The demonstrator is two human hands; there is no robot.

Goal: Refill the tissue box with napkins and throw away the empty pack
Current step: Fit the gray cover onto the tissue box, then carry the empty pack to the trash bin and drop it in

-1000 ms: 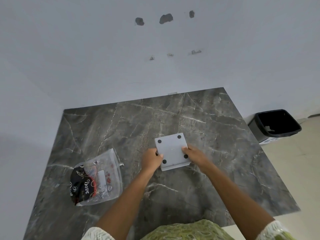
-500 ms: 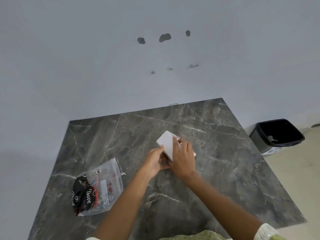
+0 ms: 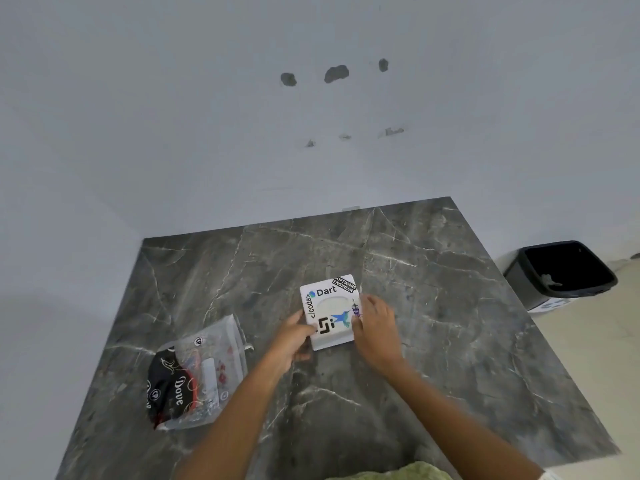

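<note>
A white square tissue box (image 3: 330,311) with stickers on its top lies flat on the dark marble table (image 3: 450,341), its oval slot facing up with white napkin showing in it. My left hand (image 3: 294,336) grips the box's near left corner. My right hand (image 3: 375,327) holds its right edge. A clear plastic napkin pack (image 3: 197,372) with black and red print lies on the table to the left, apart from both hands.
A black waste bin (image 3: 561,275) stands on the tiled floor beyond the table's right edge. A pale wall (image 3: 242,133) rises right behind the table. A green garment shows at the bottom edge.
The box was bottom-up with its four black feet showing, then stood on edge. Now both hands have turned it sticker side up and laid it flat.
</note>
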